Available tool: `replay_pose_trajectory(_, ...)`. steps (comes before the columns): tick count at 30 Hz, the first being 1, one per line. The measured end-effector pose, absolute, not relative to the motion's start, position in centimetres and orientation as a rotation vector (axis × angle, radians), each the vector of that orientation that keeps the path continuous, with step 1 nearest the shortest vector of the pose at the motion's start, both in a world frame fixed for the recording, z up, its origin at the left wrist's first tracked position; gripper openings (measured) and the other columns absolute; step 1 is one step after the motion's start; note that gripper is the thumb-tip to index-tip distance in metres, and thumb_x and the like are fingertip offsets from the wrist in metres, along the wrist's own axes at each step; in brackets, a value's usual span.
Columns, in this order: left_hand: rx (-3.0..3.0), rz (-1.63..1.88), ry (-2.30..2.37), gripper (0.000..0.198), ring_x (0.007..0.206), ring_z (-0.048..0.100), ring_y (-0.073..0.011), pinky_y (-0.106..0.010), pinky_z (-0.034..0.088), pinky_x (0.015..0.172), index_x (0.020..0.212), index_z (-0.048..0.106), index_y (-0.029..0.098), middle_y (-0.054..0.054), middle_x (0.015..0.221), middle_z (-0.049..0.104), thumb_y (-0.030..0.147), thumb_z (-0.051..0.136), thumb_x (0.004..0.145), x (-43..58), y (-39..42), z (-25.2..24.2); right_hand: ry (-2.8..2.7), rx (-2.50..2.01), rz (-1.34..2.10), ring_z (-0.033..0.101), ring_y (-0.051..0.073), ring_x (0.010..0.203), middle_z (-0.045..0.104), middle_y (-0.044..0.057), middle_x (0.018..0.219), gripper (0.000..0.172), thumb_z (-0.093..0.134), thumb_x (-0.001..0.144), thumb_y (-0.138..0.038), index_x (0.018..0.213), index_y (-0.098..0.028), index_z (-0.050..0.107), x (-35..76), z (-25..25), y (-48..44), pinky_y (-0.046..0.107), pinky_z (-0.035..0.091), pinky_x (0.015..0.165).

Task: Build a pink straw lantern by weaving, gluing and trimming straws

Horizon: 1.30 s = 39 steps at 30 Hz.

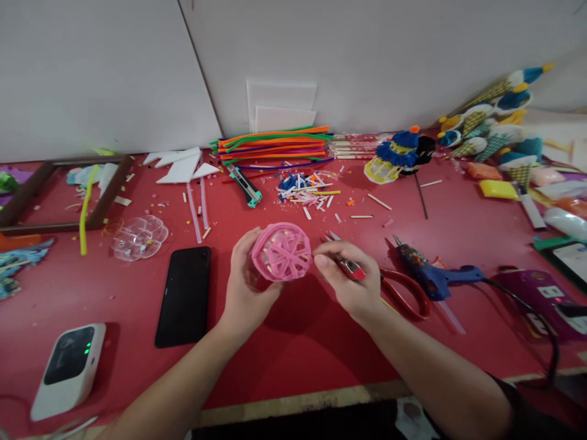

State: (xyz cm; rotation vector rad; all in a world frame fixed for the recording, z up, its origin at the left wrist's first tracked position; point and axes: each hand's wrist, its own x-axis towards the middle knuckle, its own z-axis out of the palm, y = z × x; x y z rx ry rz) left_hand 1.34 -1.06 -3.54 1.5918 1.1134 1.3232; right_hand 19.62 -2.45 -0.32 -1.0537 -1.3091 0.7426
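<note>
My left hand (245,287) is wrapped around a pink round piece (281,251) built from pink straws over a clear cup, held just above the red table (293,342). My right hand (351,281) is closed on a small red-handled cutter (349,266), its metal tip pointing left at the pink piece's right edge. Red-handled scissors (403,290) lie on the table just right of my right hand.
A black phone (184,296) lies left of my left hand, a white device (68,370) at the front left. A blue glue gun (433,275) with its cable, a clear flower-shaped tray (140,237), coloured straws (275,145), cut straw bits (307,190), a utility knife (245,185) and finished crafts (495,128) lie around.
</note>
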Motion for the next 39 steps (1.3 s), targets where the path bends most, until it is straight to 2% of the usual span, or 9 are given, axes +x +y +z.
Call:
replay_pose_trajectory(4, 1.534, 1.302, 1.087, 0.075, 0.145, 0.046, -0.0319, -0.054, 0.038, 0.121, 0.138, 0.049, 0.029, -0.012, 0.153, 0.048, 0.020, 0.082, 0.072, 1.34, -0.96, -3.38, -1.266, -1.067, 0.855, 0.058, 0.011, 0.053, 0.071, -0.001, 0.067, 0.012, 0.072, 0.086, -0.031, 0.077, -0.023, 0.074, 19.68, -0.37, -2.29, 0.025, 0.050, 0.051)
replay_pose_trajectory(10, 1.480, 1.291, 1.061, 0.075, 0.145, 0.047, -0.0310, -0.051, 0.041, 0.120, 0.136, 0.051, 0.028, -0.013, 0.156, 0.046, 0.016, 0.082, 0.069, 1.43, -0.93, -3.40, -1.265, -1.139, 0.822, 0.065, 0.015, 0.056, 0.074, 0.000, 0.065, 0.009, 0.075, 0.079, -0.030, 0.073, -0.024, 0.074, 19.44, -0.29, -2.23, 0.026, 0.055, 0.053)
replay_pose_trajectory(17, 1.472, 1.247, 1.070, 0.076, 0.143, 0.051, -0.0302, -0.050, 0.046, 0.116, 0.139, 0.047, 0.028, -0.015, 0.156, 0.046, 0.019, 0.081, 0.072, 1.62, -1.07, -3.34, -1.345, -1.105, 0.777, 0.063, 0.013, 0.058, 0.070, -0.002, 0.066, 0.011, 0.068, 0.085, -0.025, 0.074, -0.024, 0.068, 19.54, -0.53, -2.21, 0.024, 0.053, 0.055)
replay_pose_trajectory(22, 1.479, 1.216, 1.084, 0.074, 0.135, 0.058, -0.0300, -0.047, 0.052, 0.110, 0.138, 0.045, 0.026, -0.016, 0.148, 0.055, 0.021, 0.079, 0.073, 1.75, -1.15, -3.16, -1.390, -1.112, 0.783, 0.060, 0.012, 0.059, 0.066, -0.001, 0.066, 0.019, 0.064, 0.090, -0.032, 0.074, -0.022, 0.064, 19.44, -0.25, -2.23, 0.024, 0.052, 0.056)
replay_pose_trajectory(28, 1.446, 1.223, 1.076, 0.072, 0.131, 0.062, -0.0283, -0.044, 0.055, 0.106, 0.137, 0.045, 0.026, -0.014, 0.143, 0.058, 0.021, 0.078, 0.073, 1.71, -1.20, -3.25, -1.260, -1.133, 0.926, 0.058, 0.011, 0.055, 0.065, -0.002, 0.063, 0.022, 0.065, 0.090, -0.038, 0.077, -0.021, 0.071, 19.55, -0.78, -2.24, 0.024, 0.051, 0.054)
replay_pose_trajectory(36, 1.650, 1.230, 1.075, 0.074, 0.144, 0.049, -0.0313, -0.053, 0.042, 0.118, 0.139, 0.046, 0.028, -0.015, 0.157, 0.045, 0.015, 0.077, 0.073, 1.28, -0.98, -3.46, -1.260, -1.140, 0.866, 0.059, 0.013, 0.052, 0.066, -0.002, 0.058, 0.017, 0.075, 0.080, -0.034, 0.069, -0.022, 0.070, 19.34, -0.62, -2.08, 0.025, 0.052, 0.050)
replay_pose_trajectory(39, 1.798, 1.272, 1.080, 0.081, 0.152, 0.036, -0.0350, -0.058, 0.036, 0.121, 0.143, 0.041, 0.030, -0.015, 0.164, 0.031, 0.015, 0.078, 0.073, 0.95, -1.06, -3.64, -1.323, -1.105, 0.844, 0.063, 0.014, 0.054, 0.070, -0.001, 0.061, 0.015, 0.073, 0.080, -0.031, 0.069, -0.023, 0.070, 19.30, -0.51, -2.14, 0.026, 0.055, 0.052)
